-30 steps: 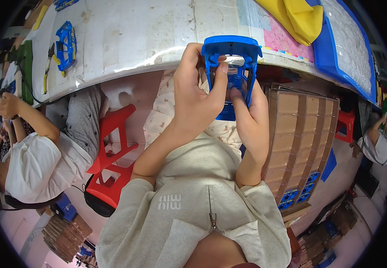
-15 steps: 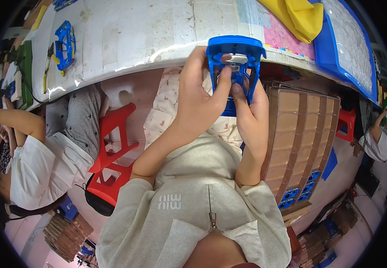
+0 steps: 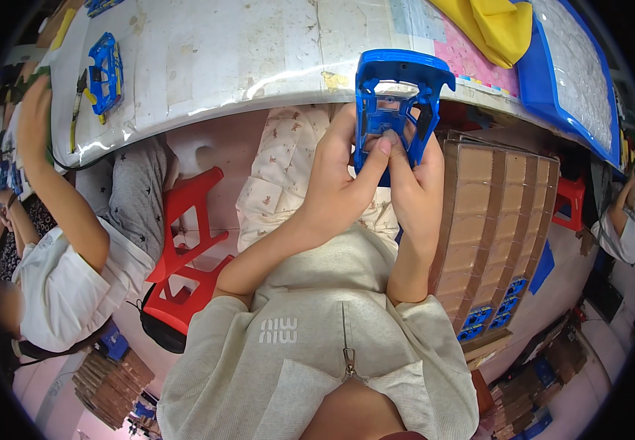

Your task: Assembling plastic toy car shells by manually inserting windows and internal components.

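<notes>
Both my hands grip a blue plastic toy car body shell, held up at the table's front edge. Its hollow, open underside faces me, with clear window-like plastic inside. My left hand closes on its left side, and my right hand on its right side. The two thumbs meet inside the lower part of the shell. Most of my other fingers are hidden behind it. On the table to the left lies another blue car shell with yellow marks, beside a thin tool with yellow handles.
A yellow cloth and a blue tray lined with bubble wrap lie on the table at right. Below stands a divided cardboard tray with several blue pieces. A red stool and a co-worker are at left.
The car shell has moved slightly right and tilted, with both hands still on it. My left thumb has come down toward my right thumb. The co-worker at left has raised an arm.
</notes>
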A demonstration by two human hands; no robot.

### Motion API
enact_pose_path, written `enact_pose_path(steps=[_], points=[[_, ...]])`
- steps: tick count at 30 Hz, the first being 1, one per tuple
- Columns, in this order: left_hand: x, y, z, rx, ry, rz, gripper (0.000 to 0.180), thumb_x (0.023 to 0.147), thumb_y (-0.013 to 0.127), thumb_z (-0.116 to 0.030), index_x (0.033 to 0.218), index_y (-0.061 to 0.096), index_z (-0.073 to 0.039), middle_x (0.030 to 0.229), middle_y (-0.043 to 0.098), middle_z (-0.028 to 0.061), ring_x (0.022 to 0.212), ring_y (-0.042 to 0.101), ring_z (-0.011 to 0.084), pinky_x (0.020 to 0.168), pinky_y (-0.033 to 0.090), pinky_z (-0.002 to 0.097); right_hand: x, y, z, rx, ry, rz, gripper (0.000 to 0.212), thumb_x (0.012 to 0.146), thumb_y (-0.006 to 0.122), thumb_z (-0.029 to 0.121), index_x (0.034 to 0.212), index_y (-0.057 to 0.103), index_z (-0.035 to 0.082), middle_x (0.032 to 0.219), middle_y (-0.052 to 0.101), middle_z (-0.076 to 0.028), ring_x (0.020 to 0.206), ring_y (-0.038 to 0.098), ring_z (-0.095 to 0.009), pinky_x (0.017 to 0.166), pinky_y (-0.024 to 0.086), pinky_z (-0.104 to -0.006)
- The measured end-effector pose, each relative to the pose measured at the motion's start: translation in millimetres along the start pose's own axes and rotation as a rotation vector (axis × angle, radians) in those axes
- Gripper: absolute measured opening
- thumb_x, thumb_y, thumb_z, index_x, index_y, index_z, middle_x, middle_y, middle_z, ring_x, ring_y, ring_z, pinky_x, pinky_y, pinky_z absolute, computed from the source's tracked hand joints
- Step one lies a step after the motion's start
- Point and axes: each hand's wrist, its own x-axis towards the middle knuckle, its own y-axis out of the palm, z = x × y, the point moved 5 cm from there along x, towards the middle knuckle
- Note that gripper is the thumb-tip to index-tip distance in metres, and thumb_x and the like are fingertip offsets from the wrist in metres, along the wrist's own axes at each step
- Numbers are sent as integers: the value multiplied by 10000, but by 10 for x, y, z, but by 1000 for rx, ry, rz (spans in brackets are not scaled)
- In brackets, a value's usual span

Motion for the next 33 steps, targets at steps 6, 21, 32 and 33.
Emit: enact_pose_path(steps=[6, 21, 32, 33], points=[[-61, 52, -56, -38, 350, -129, 712, 833, 551, -105, 1360, 78, -31, 1235, 364, 155, 1161, 379, 217, 958, 319, 304, -1, 68, 142, -546, -242, -95, 354, 723, 571, 68, 1045, 469, -36, 891, 538, -198, 820, 570, -329, 721, 446, -339], [71, -79, -5, -1011, -83, 193, 771, 822, 295, -538, 1348, 252, 24, 1038, 537, 146, 817, 573, 206, 756, 482, 326, -154, 52, 290, -298, -423, 54, 725, 611, 748, 223, 1195, 406, -36, 1116, 451, -186, 1033, 470, -287, 882, 380, -374], [88, -211, -8, -669, -210, 66, 881, 766, 348, -558, 1339, 219, 98, 878, 556, 126, 756, 542, 187, 683, 450, 289, 181, -172, 56, -79, -249, -113, 405, 819, 555, 151, 1163, 451, -34, 1106, 537, -160, 1005, 526, -220, 888, 397, -335], [115, -361, -72, -599, -142, 38, 874, 765, 366, -534, 1337, 206, 107, 901, 559, 136, 760, 545, 193, 696, 450, 282, 185, -250, 61, -46, -243, -128, 370, 850, 512, 156, 1163, 452, -33, 1110, 537, -146, 1006, 526, -211, 892, 393, -326]])
